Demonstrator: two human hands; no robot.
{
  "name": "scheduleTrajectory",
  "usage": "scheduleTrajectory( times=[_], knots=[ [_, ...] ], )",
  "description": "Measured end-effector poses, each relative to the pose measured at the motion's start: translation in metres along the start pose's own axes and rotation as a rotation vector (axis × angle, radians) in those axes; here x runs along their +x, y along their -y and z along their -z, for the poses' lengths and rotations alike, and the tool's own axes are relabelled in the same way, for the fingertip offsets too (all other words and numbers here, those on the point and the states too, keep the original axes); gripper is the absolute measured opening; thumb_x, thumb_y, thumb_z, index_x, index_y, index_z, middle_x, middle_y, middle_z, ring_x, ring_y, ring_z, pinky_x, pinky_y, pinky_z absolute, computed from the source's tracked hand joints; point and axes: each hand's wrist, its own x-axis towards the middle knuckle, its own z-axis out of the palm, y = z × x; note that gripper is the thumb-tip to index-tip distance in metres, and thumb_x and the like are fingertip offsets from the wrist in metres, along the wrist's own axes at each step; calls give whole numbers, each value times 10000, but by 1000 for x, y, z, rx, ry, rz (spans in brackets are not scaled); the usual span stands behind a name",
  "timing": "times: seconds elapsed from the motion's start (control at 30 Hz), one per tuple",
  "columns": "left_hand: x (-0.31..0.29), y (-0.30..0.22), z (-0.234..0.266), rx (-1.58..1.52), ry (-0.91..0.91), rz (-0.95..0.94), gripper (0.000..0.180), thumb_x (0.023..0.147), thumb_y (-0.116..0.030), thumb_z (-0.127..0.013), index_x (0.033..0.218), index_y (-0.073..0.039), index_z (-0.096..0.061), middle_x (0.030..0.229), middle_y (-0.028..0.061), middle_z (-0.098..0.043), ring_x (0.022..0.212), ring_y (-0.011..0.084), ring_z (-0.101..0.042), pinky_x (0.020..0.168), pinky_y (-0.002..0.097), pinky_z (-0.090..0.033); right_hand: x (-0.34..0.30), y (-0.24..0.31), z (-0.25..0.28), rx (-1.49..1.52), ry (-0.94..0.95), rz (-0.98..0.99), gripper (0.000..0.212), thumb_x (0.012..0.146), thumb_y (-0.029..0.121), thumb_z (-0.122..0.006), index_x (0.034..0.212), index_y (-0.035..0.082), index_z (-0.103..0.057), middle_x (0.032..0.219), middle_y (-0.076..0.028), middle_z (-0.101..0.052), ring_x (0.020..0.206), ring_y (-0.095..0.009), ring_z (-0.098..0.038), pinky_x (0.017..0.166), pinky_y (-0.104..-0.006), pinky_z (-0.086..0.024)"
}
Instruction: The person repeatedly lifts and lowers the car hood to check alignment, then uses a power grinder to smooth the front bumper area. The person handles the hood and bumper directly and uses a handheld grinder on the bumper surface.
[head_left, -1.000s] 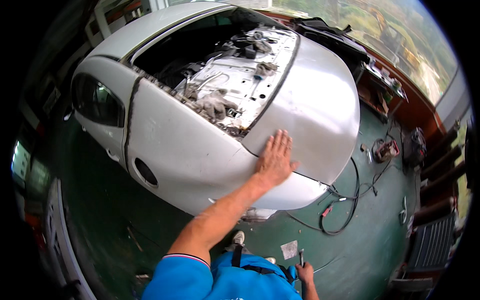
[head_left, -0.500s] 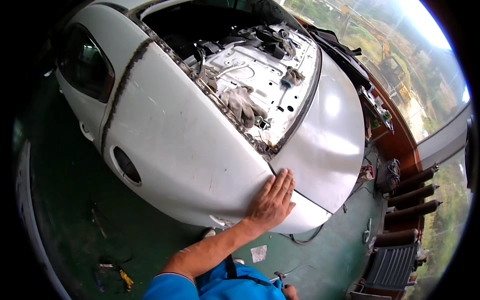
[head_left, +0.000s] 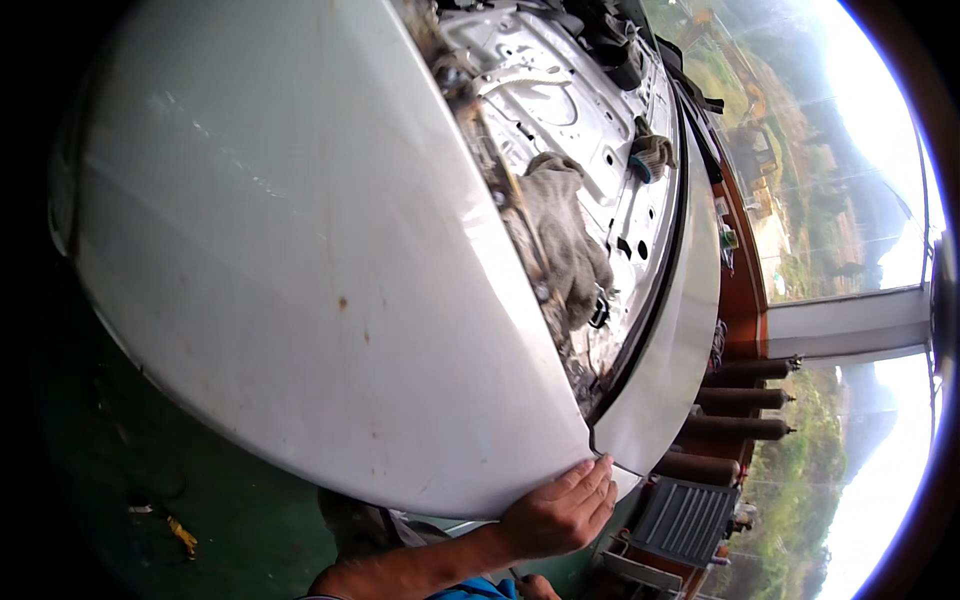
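Observation:
My left hand (head_left: 562, 512) lies flat on the rear corner of a white car's side panel (head_left: 300, 290), beside the seam with the trunk lid (head_left: 665, 370). Its fingers are stretched out toward that seam. At the lower edge, my right hand (head_left: 537, 588) shows only in part, closed round a hammer whose head is hard to see now. The panel carries scratches and small brown spots. Along its top runs a rough, bare metal edge (head_left: 515, 215). A grey work glove (head_left: 568, 235) lies just inside it, with another glove (head_left: 652, 155) farther in on the white inner metal.
Several dark gas cylinders (head_left: 740, 428) lie by the windows at right, above a grey ribbed panel (head_left: 680, 525). A yellow object (head_left: 182, 537) is on the green floor (head_left: 240, 545) at lower left. Black straps (head_left: 610, 50) rest inside the car.
My view has come closer to the car, so the side panel fills more of it. My left hand stays flat on the panel near the seam and appears farther toward the rear corner.

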Motion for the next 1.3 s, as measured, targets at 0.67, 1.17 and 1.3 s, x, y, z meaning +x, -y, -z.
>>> scheduleTrajectory(
  times=[0.67,1.17,1.3],
  knots=[
    [4,0,2,-69,-47,8,214,887,-155,-596,1006,-32,-723,990,100,-730,1080,228,-688,994,348,-496,9,62,20,-30,-105,111,574,836,536,-666,1076,16,-710,983,-220,-719,962,-379,-687,863,-454,-528],
    [141,42,4,380,50,266,514,963,-272,-578,1342,68,-505,1357,267,-539,1280,410,-501,1077,461,-401,93,36,5,290,-236,245,428,780,359,-769,972,-21,-731,929,-209,-729,888,-339,-718,787,-435,-567],
    [152,48,-24,688,151,406,629,1007,-440,-461,1381,66,-478,1437,271,-472,1384,396,-394,1158,484,-277,122,20,16,473,-59,311,447,771,320,-814,854,-106,-704,730,-181,-686,619,-274,-689,567,-419,-553]
  ],
)
